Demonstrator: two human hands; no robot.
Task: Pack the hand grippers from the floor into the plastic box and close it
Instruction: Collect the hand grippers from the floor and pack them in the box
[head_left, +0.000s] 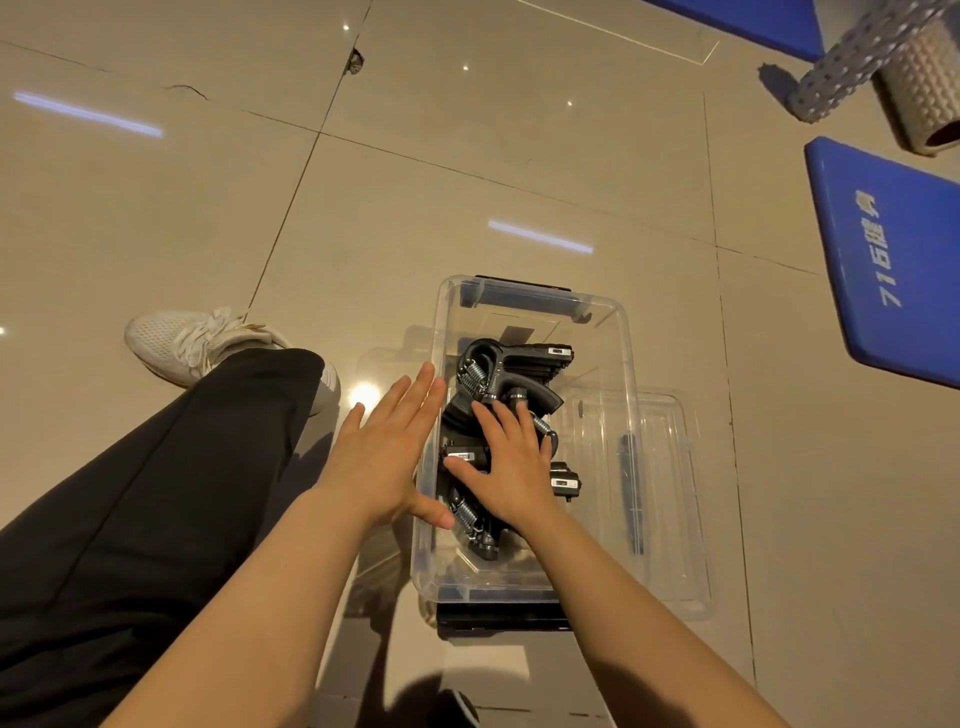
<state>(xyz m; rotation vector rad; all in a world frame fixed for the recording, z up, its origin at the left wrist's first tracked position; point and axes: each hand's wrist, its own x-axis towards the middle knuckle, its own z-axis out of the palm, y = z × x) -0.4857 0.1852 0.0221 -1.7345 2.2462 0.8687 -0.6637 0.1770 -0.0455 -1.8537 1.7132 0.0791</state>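
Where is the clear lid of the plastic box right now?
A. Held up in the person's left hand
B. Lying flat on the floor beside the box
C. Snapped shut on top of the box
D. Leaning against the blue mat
B: the clear lid lies flat on the floor tiles along one side of the open plastic box, and neither hand touches it.

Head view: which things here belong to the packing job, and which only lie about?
Job: hand grippers, plastic box, lid, right hand flat on the grippers, left hand at the box wall.
Lying about: blue mat, foam roller.
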